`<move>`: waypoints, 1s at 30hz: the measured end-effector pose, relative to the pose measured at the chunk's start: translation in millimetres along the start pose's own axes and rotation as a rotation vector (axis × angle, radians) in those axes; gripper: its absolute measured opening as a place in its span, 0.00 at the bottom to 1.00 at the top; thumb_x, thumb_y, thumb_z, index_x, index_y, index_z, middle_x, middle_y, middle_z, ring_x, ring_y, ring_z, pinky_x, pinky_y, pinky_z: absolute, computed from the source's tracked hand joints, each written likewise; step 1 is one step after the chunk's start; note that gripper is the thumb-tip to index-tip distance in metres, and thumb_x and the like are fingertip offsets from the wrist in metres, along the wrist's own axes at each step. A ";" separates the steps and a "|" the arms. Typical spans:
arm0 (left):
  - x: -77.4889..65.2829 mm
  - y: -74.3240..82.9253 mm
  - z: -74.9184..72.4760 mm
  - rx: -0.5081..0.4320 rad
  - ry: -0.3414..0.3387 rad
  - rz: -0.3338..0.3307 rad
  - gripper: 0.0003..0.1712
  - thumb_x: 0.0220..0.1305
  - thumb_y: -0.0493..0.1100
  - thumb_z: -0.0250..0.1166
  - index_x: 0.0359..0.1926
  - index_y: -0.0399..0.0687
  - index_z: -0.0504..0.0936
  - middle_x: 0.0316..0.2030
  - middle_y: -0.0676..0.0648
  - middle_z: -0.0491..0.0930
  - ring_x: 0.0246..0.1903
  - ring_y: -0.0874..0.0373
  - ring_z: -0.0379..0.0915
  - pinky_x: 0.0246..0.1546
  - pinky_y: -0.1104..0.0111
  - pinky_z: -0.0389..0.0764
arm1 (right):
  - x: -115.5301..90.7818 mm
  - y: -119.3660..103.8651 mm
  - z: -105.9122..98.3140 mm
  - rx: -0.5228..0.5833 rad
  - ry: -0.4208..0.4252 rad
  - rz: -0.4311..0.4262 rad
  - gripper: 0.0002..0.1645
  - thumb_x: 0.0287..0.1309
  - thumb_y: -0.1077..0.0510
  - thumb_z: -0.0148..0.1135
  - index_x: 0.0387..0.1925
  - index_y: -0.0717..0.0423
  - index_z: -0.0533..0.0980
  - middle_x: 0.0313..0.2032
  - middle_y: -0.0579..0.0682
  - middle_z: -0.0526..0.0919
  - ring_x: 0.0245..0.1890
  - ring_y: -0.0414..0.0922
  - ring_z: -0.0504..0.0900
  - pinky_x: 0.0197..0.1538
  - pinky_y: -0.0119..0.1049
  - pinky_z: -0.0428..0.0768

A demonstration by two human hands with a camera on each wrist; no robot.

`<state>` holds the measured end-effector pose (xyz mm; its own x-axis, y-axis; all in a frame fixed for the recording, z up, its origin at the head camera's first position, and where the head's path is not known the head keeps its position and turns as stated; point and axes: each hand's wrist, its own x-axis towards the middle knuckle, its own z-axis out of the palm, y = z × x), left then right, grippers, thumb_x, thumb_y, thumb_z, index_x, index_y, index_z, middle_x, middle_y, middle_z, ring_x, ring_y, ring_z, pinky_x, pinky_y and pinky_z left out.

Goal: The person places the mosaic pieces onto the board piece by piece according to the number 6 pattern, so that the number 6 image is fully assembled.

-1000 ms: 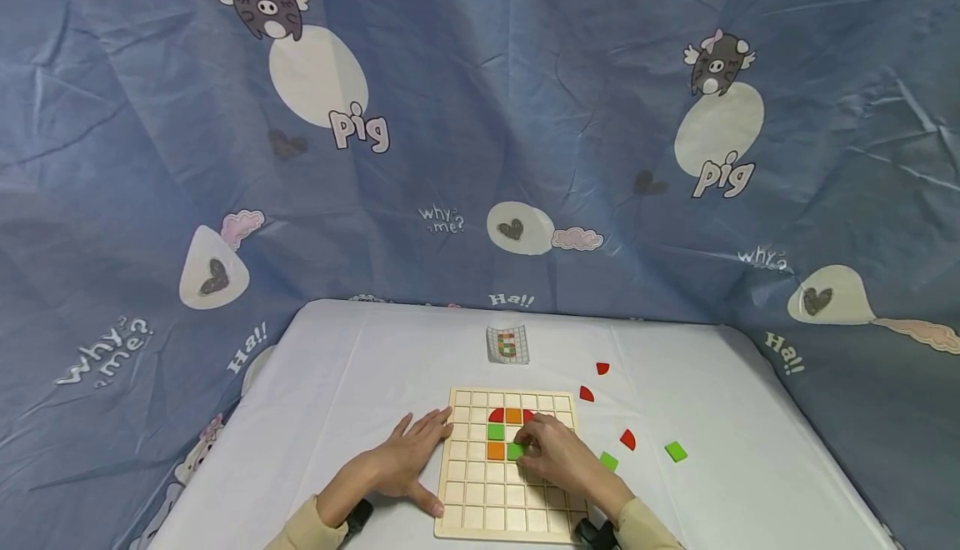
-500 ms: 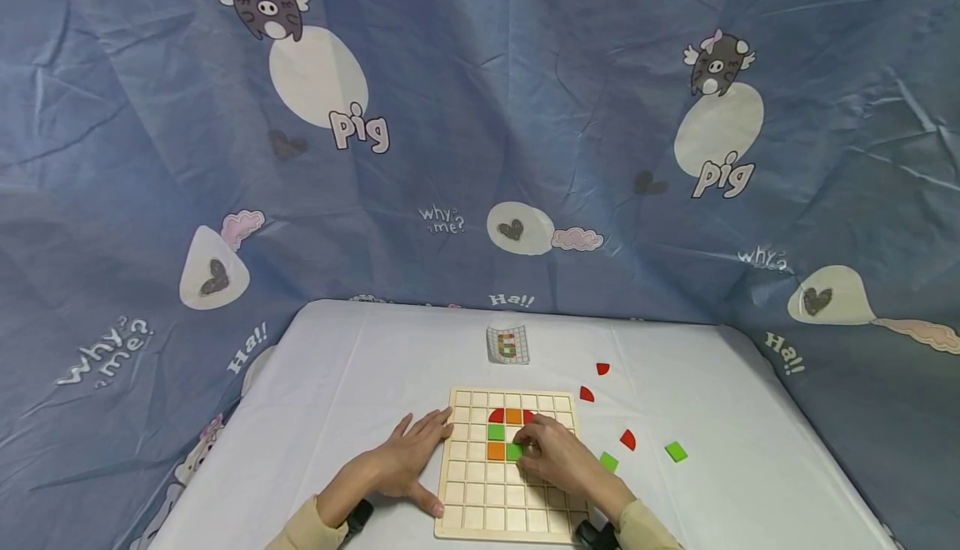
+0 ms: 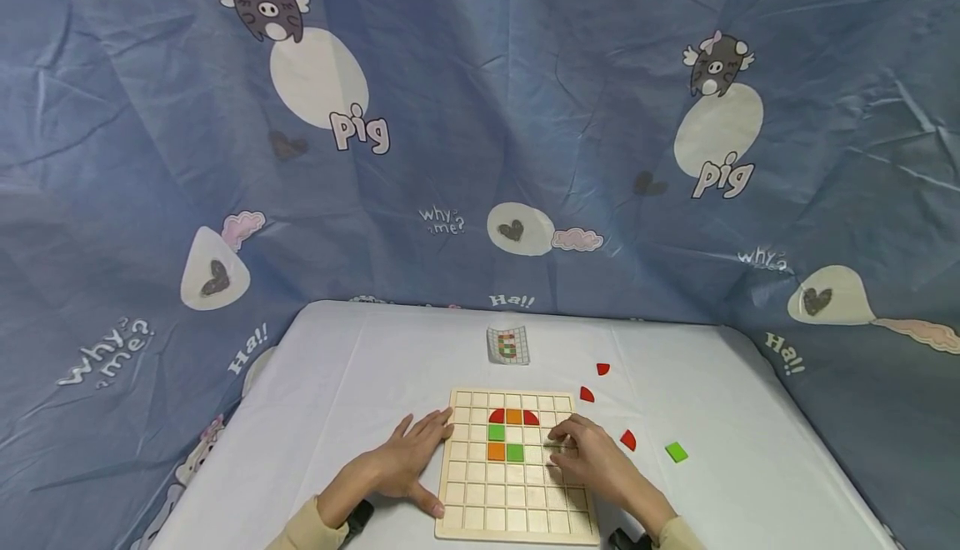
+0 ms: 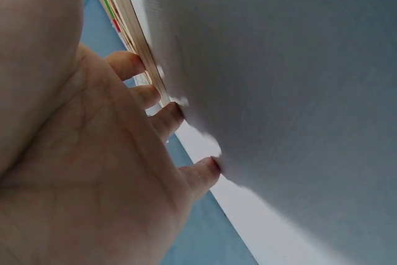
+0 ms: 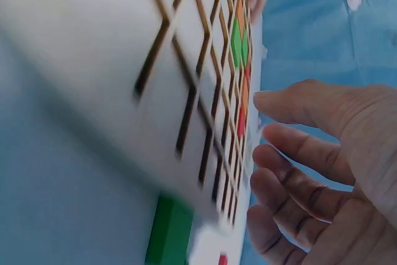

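A pale wooden grid board (image 3: pixel 485 519) lies on the table. On it sit a red quarter-circle tile (image 3: pixel 531 418) and another to its left, with an orange square tile (image 3: pixel 513 417) between. Lower down are a green square tile (image 3: pixel 497 432), an orange square (image 3: pixel 497 452) and a second green square (image 3: pixel 515 452). My left hand (image 3: pixel 405 460), fingers spread, touches the board's left edge. Over the board's right side, my right hand (image 3: pixel 594 457) has loosely bent fingers and nothing between thumb and fingertips (image 5: pixel 263 98).
Right of the board lie loose red quarter-circles, one of them (image 3: pixel 627 440) near my right hand, and a green square (image 3: pixel 677 452). Another green piece (image 5: pixel 169 231) shows beside the board in the right wrist view. A printed pattern card (image 3: pixel 507 345) lies behind the board.
My right hand has let go of the green square in the grid and moved right. The right red quarter-circle now shows fully; the hand covers a loose green tile. The left hand stays put.
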<state>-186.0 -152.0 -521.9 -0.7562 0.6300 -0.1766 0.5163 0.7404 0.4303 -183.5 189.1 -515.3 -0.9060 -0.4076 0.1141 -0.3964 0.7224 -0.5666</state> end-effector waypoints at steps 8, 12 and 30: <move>1.3 1.5 -0.9 0.015 -0.004 -0.017 0.69 0.35 0.73 0.72 0.72 0.43 0.53 0.76 0.40 0.41 0.75 0.42 0.39 0.70 0.38 0.42 | -16.7 26.1 -24.4 -0.042 0.097 0.152 0.13 0.51 0.57 0.72 0.40 0.50 0.81 0.37 0.41 0.80 0.35 0.39 0.76 0.34 0.29 0.75; 1.2 1.4 -1.2 0.007 -0.008 -0.014 0.69 0.36 0.73 0.72 0.72 0.43 0.53 0.76 0.40 0.41 0.75 0.42 0.38 0.70 0.38 0.42 | -24.5 41.3 -37.1 -0.063 0.157 0.236 0.14 0.48 0.60 0.74 0.39 0.53 0.82 0.35 0.44 0.80 0.34 0.40 0.76 0.35 0.30 0.75; 0.0 2.7 -2.1 -0.019 -0.007 -0.010 0.69 0.37 0.71 0.73 0.72 0.42 0.53 0.76 0.40 0.41 0.75 0.42 0.38 0.70 0.38 0.41 | -28.8 79.4 -35.8 -0.087 0.222 0.400 0.13 0.46 0.63 0.73 0.35 0.63 0.81 0.29 0.49 0.81 0.29 0.40 0.78 0.31 0.33 0.77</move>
<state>-185.4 -150.4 -518.9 -0.7588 0.6238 -0.1873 0.5007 0.7426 0.4448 -194.3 278.2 -534.3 -0.9964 0.0355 0.0774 -0.0112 0.8463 -0.5325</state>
